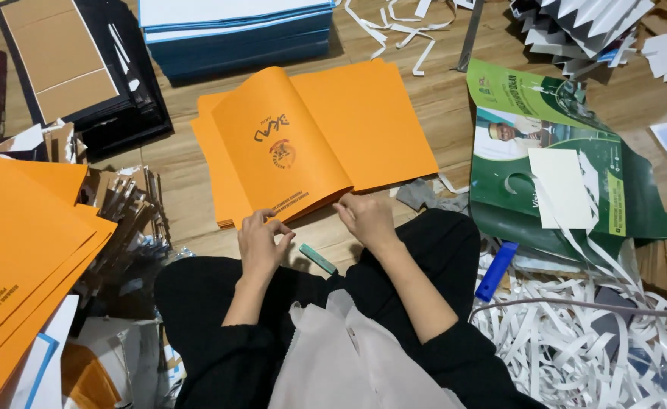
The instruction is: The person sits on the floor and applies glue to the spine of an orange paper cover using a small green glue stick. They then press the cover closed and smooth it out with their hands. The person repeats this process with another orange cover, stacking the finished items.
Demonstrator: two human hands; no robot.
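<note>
Blue stack of card (235, 34) at the top of the wooden floor (174, 159), with black and brown boards (76, 68) to its left. Green printed poster (568, 167) at the right, with a white sheet (564, 189) on it. Heap of white paper strips (576, 341) below, beside a blue cutter (495, 271).

just the one view on my feed, the head camera, worn up top and tipped steeply down over the lap onto the wooden floor (455, 98). it sits close, both forearms running in from the bottom edge, orange folders (314, 136) straight ahead at centre frame.
</note>
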